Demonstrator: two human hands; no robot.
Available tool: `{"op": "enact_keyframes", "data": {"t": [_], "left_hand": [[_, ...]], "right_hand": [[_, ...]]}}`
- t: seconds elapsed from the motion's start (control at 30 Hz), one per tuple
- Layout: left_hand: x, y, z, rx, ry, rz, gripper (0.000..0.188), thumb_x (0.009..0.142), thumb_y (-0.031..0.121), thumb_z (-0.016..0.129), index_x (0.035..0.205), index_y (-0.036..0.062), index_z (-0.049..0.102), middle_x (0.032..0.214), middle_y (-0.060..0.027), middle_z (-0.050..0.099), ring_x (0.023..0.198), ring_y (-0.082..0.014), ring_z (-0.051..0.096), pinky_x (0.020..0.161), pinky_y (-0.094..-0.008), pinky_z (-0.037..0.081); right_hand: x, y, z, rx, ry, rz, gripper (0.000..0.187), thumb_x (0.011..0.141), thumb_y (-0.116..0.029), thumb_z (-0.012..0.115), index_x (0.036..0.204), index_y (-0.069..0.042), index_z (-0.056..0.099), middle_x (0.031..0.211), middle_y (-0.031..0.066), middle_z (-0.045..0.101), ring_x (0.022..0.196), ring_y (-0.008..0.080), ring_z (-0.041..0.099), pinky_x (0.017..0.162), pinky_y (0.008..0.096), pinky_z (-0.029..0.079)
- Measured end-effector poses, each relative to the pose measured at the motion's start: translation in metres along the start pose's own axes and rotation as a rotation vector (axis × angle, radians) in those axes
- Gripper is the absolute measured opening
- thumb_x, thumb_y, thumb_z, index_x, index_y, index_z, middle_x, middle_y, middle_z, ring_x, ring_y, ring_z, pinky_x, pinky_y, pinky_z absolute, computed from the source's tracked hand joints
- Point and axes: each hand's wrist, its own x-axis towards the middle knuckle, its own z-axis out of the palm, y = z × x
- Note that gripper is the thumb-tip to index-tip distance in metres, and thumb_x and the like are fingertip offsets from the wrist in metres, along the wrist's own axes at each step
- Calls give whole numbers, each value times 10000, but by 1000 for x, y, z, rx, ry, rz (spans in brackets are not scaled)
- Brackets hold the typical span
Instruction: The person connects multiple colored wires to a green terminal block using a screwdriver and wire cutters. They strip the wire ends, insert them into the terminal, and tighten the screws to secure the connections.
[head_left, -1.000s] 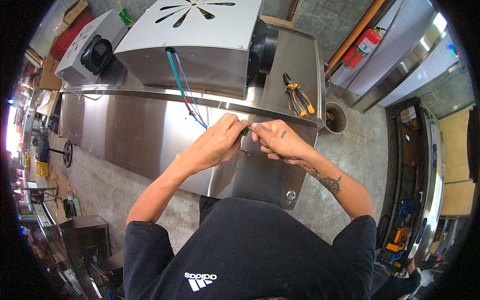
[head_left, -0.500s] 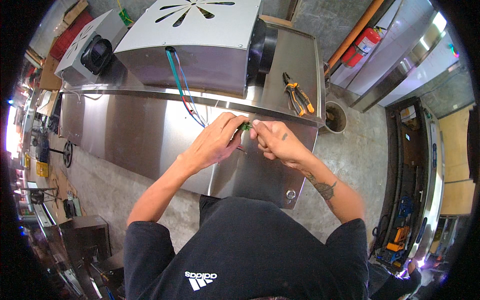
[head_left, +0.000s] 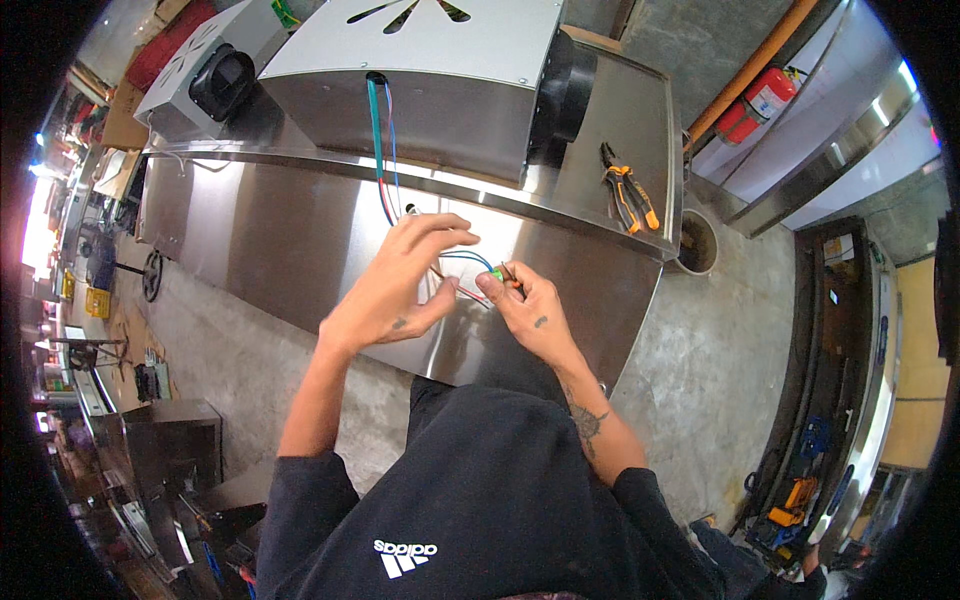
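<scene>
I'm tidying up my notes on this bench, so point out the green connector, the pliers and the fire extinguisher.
Green connector (head_left: 497,275): head view, on its green body.
Pliers (head_left: 620,175): head view, near the pivot.
Fire extinguisher (head_left: 748,117): head view, on the red cylinder.

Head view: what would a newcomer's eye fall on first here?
Probably the large pale-grey metal box with petal-shaped slots, top centre on the shiny steel bench. Below it, the bare right hand pinches a small green connector with blue wires, the bare left hand open to its left. The red cylindrical fire extinguisher stands out at upper right.
</scene>
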Motion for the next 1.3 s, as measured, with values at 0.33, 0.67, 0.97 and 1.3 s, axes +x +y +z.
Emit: {"op": "enact_keyframes", "data": {"t": [0.33, 0.67, 0.97, 1.3], "left_hand": [[-41, 35, 71, -710, 333, -950, 373, 1079, 266, 730, 1206, -85, 723, 816, -49, 726, 666, -68, 645, 580, -244, 510], [-47, 24, 85, -616, 510, -897, 269, 1057, 198, 745, 1062, -71, 725, 770, 4, 681, 666, -32, 583, 590, -225, 465], [-36, 27, 74, -777, 484, -1014, 216, 1038, 190, 757, 1042, -25, 728, 817, 38, 642, 703, -23, 518, 603, -222, 399], [-42, 20, 55, -660, 270, -1026, 237, 1070, 202, 719, 1119, -29, 737, 956, -9, 717, 806, -57, 585, 741, -252, 485]], "right_hand": [[-32, 6, 20, -79, 55, 22, 419, 1048, -402, 774, 963, -6, 663, 632, -19, 475, 612, 73, 434, 548, 307, 386], [-34, -2, 26, -150, 13, -9, 392, 1045, -366, 773, 972, -8, 632, 589, 40, 487, 543, 110, 450, 515, 347, 390], [-34, -1, 30, -241, 41, -86, 386, 1024, -361, 797, 992, -14, 632, 617, 83, 548, 522, 174, 508, 526, 377, 439], [-35, -5, 31, -136, 27, 44, 445, 1071, -421, 731, 1042, 15, 649, 655, 68, 599, 583, 149, 537, 563, 360, 458]]}}
